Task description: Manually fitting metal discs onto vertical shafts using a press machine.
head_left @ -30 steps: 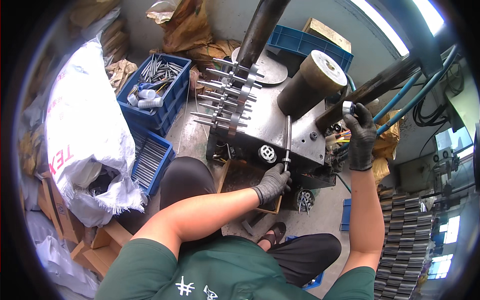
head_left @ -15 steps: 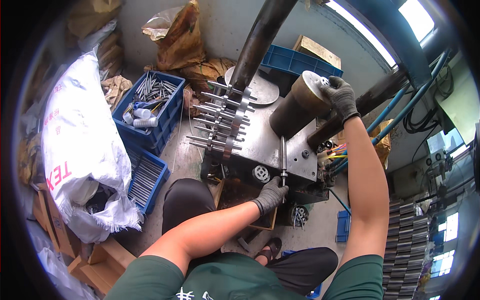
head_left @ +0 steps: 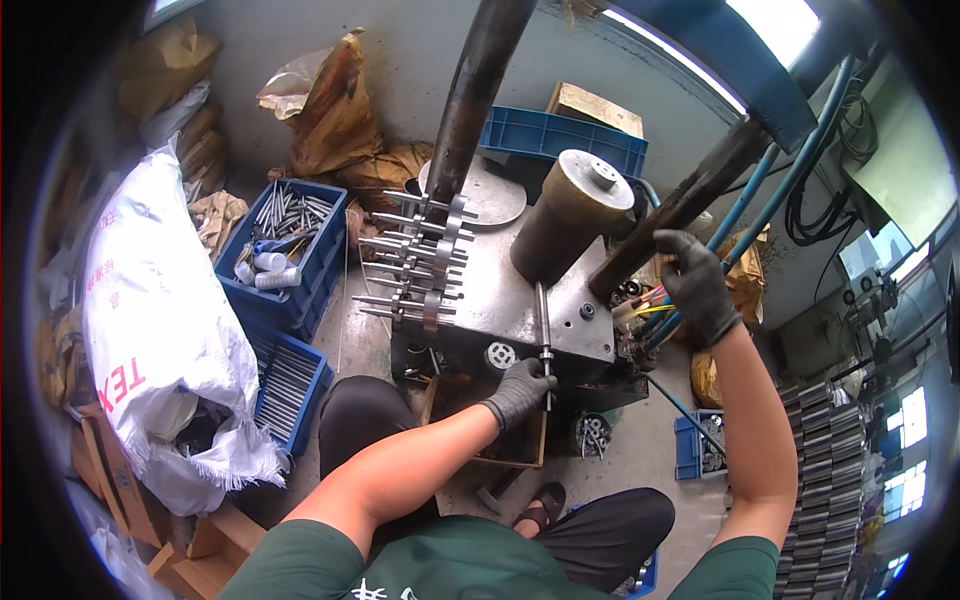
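Near the front edge of the metal machine table point(head_left: 490, 325), my gloved left hand point(head_left: 520, 391) is closed around the lower end of a slim steel shaft point(head_left: 543, 310). The shaft's upper end lies by the foot of a thick dark cylinder point(head_left: 556, 220). A small round metal disc with holes point(head_left: 602, 175) lies on the cylinder's flat top. My gloved right hand point(head_left: 693, 285) is in the air right of the cylinder, fingers bent but apart, with nothing visible in them. Beside my left hand, a similar holed disc point(head_left: 500, 355) sits at the table's front edge.
Several shafts with round discs point(head_left: 437, 260) stand in a row at the table's left. Blue crates of metal parts point(head_left: 320, 255) and rods point(head_left: 290, 395) are further left, by a white sack point(head_left: 165, 320). Dark steel posts point(head_left: 470, 100) and blue hoses point(head_left: 790, 205) rise around the table.
My right hand has let go of the disc on the cylinder's top and moved down and toward me. My left hand still holds the shaft. The whole view has shifted slightly.
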Demonstrator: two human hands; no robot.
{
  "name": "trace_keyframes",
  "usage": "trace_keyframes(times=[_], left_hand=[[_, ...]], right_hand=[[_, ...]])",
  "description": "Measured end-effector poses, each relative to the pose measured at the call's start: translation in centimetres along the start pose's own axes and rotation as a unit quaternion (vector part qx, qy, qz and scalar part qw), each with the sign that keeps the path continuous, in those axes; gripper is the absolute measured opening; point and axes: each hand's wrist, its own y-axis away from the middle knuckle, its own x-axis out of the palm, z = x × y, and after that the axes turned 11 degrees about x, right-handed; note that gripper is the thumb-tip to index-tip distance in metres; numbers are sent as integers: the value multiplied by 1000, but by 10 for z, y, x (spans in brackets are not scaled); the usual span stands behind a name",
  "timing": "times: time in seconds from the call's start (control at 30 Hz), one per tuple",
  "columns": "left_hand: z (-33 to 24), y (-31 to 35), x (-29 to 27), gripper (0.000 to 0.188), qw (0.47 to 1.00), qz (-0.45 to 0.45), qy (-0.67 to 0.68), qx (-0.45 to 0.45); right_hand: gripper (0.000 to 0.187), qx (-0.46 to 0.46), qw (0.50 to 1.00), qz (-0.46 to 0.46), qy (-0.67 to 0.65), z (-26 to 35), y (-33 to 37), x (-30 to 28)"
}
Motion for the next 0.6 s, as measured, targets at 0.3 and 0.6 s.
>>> trace_keyframes(times=[0.3, 0.6], left_hand=[[-22, 30, 10, 37, 982, 23, -71, 171], [-45, 30, -4, 62, 950, 3, -118, 288]], right_hand=[[23, 82, 985, 115, 100, -3, 201, -114], [10, 128, 960, 44, 244, 1, 279, -120]])
